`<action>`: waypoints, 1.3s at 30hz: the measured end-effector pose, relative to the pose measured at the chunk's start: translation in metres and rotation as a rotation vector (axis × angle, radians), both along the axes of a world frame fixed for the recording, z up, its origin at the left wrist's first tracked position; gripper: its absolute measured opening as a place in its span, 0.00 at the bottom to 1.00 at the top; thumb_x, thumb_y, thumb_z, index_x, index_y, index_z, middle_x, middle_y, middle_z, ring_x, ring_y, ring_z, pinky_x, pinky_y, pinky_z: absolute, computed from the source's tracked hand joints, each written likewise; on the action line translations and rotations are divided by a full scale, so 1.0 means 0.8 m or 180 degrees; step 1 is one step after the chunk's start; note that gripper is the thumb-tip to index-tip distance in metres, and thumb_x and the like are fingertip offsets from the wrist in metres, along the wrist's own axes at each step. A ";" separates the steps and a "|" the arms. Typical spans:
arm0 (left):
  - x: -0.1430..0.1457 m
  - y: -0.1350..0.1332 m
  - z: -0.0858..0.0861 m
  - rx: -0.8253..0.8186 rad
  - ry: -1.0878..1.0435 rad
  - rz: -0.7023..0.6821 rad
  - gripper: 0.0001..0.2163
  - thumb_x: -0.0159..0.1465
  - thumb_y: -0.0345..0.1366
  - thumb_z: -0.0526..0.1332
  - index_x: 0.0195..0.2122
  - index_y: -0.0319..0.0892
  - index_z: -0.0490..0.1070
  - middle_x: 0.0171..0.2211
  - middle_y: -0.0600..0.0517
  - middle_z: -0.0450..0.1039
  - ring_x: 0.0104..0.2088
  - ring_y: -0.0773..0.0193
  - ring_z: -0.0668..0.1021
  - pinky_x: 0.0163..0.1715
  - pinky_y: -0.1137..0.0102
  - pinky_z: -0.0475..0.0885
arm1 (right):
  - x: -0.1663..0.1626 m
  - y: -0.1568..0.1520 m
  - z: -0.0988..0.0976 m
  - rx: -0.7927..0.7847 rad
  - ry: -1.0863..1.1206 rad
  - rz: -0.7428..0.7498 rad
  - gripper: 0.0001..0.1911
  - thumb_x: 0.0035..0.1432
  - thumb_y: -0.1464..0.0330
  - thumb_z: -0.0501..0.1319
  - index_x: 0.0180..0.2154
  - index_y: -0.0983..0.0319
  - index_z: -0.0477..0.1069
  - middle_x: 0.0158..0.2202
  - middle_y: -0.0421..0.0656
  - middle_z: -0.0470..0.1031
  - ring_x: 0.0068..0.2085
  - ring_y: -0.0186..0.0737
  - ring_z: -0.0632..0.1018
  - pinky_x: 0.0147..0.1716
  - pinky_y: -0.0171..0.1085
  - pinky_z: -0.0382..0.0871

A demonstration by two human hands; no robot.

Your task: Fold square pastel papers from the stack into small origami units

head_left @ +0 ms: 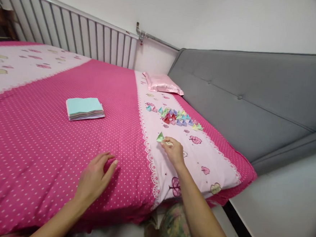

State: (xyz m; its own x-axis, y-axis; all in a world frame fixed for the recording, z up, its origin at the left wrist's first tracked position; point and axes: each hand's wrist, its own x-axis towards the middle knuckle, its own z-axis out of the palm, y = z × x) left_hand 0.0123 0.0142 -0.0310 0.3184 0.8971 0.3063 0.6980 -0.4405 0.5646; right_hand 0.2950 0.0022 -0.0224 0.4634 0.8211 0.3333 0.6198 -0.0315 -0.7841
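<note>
A light green folded paper boat is pinched between the thumb and fingers of my right hand, just above the white printed strip of the bedspread. Beyond it lies a cluster of small folded paper pieces in red, blue, purple, green, yellow and pink. My left hand hovers over the pink dotted cloth, thumb and fingers apart, holding nothing. Farther off to the left sits a stack of coloured paper sheets with a light blue sheet on top.
The pink bedspread covers the bed, whose front edge is close to me. A shiny pink pillow lies at the back. Along the right runs a grey padded headboard; a white radiator stands behind the bed.
</note>
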 end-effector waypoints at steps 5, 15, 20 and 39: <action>0.019 0.000 -0.022 0.0554 0.0772 -0.0003 0.23 0.61 0.46 0.47 0.48 0.33 0.66 0.53 0.38 0.63 0.55 0.51 0.64 0.53 0.58 0.59 | 0.063 0.009 -0.005 -0.0198 -0.0231 -0.0373 0.11 0.44 0.63 0.60 0.30 0.60 0.73 0.35 0.41 0.77 0.29 0.39 0.76 0.29 0.35 0.68; 0.024 0.007 -0.045 0.1145 0.1298 -0.0014 0.24 0.60 0.47 0.49 0.50 0.35 0.65 0.52 0.39 0.66 0.54 0.50 0.66 0.53 0.56 0.58 | 0.205 0.028 -0.008 -0.0542 -0.0719 -0.1153 0.10 0.44 0.67 0.57 0.29 0.60 0.75 0.27 0.41 0.77 0.32 0.42 0.76 0.33 0.36 0.66; 0.024 0.012 -0.047 0.1186 0.1327 -0.0077 0.26 0.59 0.48 0.49 0.50 0.32 0.66 0.51 0.38 0.67 0.53 0.49 0.67 0.54 0.57 0.58 | 0.246 0.051 -0.011 -0.0613 -0.0912 -0.1315 0.11 0.46 0.69 0.56 0.32 0.61 0.75 0.27 0.42 0.77 0.33 0.43 0.76 0.34 0.37 0.66; 0.017 0.025 -0.071 0.1063 0.1152 -0.0135 0.25 0.57 0.48 0.52 0.50 0.37 0.64 0.51 0.40 0.67 0.53 0.49 0.67 0.54 0.55 0.58 | 0.301 0.112 -0.033 -0.0900 -0.1071 -0.1713 0.16 0.46 0.75 0.54 0.37 0.59 0.75 0.35 0.46 0.77 0.37 0.44 0.75 0.35 0.38 0.65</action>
